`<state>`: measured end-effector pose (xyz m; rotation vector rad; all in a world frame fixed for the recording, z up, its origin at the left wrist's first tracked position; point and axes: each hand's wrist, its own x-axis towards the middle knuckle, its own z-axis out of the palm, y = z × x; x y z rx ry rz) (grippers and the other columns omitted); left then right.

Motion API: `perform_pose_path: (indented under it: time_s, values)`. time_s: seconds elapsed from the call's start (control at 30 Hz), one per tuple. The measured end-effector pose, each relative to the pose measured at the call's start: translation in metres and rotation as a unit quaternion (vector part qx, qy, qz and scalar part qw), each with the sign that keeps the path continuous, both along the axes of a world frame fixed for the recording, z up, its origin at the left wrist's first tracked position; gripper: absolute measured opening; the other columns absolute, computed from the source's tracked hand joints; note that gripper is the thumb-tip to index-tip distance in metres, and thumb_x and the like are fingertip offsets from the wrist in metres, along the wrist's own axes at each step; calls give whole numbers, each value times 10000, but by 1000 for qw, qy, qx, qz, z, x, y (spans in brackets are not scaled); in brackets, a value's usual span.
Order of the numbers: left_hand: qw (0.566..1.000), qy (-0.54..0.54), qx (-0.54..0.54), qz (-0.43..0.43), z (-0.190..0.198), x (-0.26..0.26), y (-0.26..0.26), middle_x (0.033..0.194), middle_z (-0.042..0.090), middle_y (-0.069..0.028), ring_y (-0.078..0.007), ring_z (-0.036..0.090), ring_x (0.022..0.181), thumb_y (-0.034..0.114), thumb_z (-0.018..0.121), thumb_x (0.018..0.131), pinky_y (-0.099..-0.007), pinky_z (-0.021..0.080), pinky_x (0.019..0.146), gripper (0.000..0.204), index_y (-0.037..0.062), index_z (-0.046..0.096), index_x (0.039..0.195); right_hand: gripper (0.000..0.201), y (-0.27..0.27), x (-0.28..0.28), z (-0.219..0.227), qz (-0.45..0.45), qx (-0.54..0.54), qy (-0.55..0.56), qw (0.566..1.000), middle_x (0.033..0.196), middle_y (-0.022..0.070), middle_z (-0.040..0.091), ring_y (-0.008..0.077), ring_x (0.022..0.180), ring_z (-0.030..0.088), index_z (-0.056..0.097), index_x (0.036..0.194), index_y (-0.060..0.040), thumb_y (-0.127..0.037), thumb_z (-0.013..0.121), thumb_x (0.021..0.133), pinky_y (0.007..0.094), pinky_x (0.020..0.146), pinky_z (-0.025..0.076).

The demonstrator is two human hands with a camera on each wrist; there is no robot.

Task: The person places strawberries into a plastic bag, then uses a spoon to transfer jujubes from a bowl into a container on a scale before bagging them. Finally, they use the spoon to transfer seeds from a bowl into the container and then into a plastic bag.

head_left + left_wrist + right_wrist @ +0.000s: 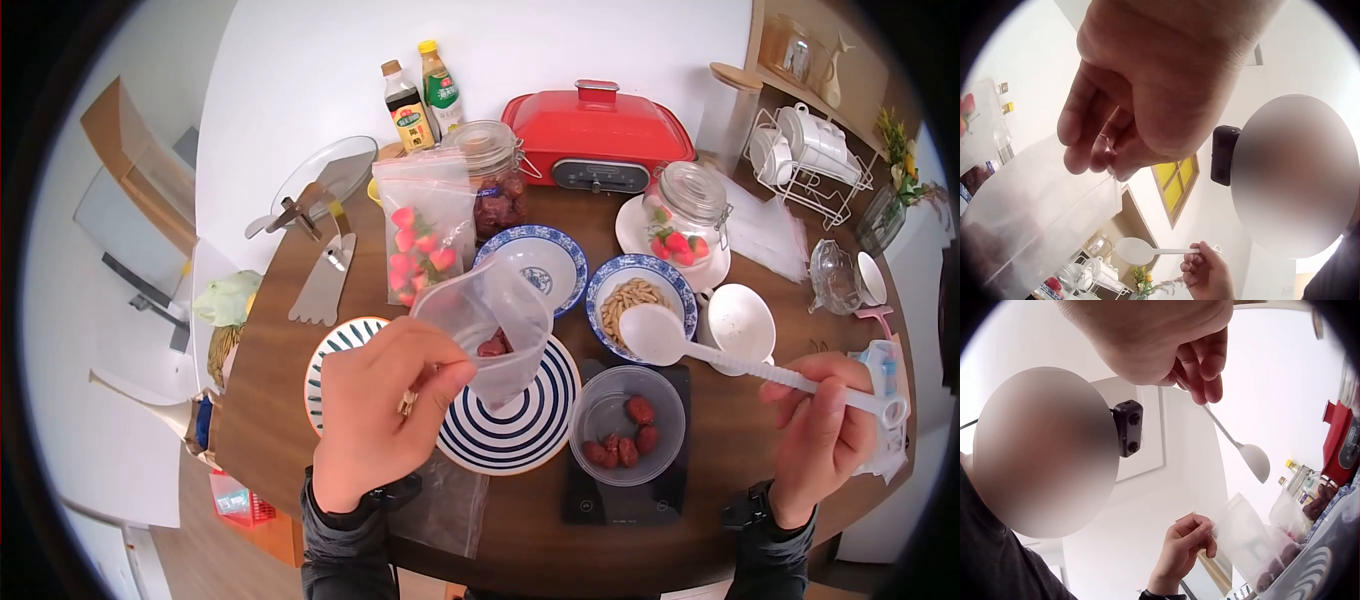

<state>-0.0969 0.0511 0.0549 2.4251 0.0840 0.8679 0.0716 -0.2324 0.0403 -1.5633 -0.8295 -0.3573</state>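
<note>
In the head view, my left hand (390, 400) pinches the edge of a translucent plastic bag (520, 305) above the striped plate (470, 440), with dried red dates (494, 344) inside it. The bag's mouth gapes. My right hand (825, 420) holds a white plastic spoon (655, 335) by its handle; its bowl is over the blue-and-white bowl of pale nuts (632, 300). Below the spoon, a clear round tub (590, 420) with several red dates (640, 409) sits on a black kitchen scale (625, 510). The left wrist view also shows the pinched bag (1079, 187).
Behind stand a red electric cooker (600, 130), a jar of dates (500, 200), and a zip bag of strawberries (425, 230). A white mug (740, 320), a strawberry jar (690, 200) and a cup rack (810, 160) are on the right. A flat plastic bag (435, 510) lies near the front edge.
</note>
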Motion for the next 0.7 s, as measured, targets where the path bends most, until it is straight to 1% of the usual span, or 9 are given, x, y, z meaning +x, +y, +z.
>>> perform_pose_path:
  time_s: [0.07,0.13,0.27,0.33,0.37,0.43,0.53,0.63,0.7]
  values:
    - [999,-4,39,1,1,1,-5,840,678,-77,-198,608,586,-25,719,814,-290,458,527,110,30,662,891,303,-1,0,-1,12,-33,8,999,841,132,700,111,648,603,598,1070,19,-270,509,1058,213,550,427]
    - [999,2,44,-11,2,0,-7,844,680,-79,-209,611,588,-12,724,812,-293,458,525,113,35,659,892,257,2,-2,-1,41,-31,-5,999,870,138,703,110,650,596,595,1074,28,-222,549,1038,214,561,436]
    - [998,31,47,-26,4,-4,-7,840,682,-85,-233,619,595,12,733,808,-299,461,522,122,46,650,891,243,4,-4,-4,32,-23,-15,999,870,142,695,116,644,599,574,1089,24,-210,577,1024,211,563,445]
    - [998,34,40,-26,4,-4,-8,839,682,-85,-234,619,593,11,735,805,-301,460,522,127,44,647,891,256,6,-7,-5,10,7,8,1000,850,141,683,119,634,599,545,1095,16,-225,588,1021,204,562,448]
    - [998,37,34,-26,4,-5,-8,838,683,-86,-236,619,591,11,736,802,-303,459,522,132,42,645,891,256,6,-7,-7,11,6,8,1000,850,141,683,119,634,599,545,1095,16,-225,588,1021,204,562,448]
    - [998,33,39,-34,3,-4,-7,838,683,-85,-236,617,587,8,737,799,-304,457,520,134,42,645,889,302,6,-4,-13,-23,-4,-49,999,820,111,648,103,580,568,545,1125,-5,-296,553,1044,193,496,398]
    - [997,27,55,-47,4,-4,-5,833,683,-84,-237,612,580,6,739,795,-306,451,516,136,42,645,885,314,5,-4,-9,-9,12,-32,999,822,123,644,104,564,552,548,1120,0,-306,535,1053,198,483,380]
    - [997,14,65,-48,5,-4,-7,818,680,-83,-233,609,576,1,739,795,-304,446,513,136,43,646,884,283,1,-3,-4,32,23,-20,999,846,164,672,115,627,586,530,1084,-2,-283,525,1051,202,534,414]
    - [997,3,65,-44,4,-2,-8,808,677,-83,-228,609,576,-3,738,794,-301,443,511,136,44,648,884,288,2,-4,-3,26,19,-23,999,846,162,673,115,628,581,532,1080,0,-287,513,1056,206,531,409]
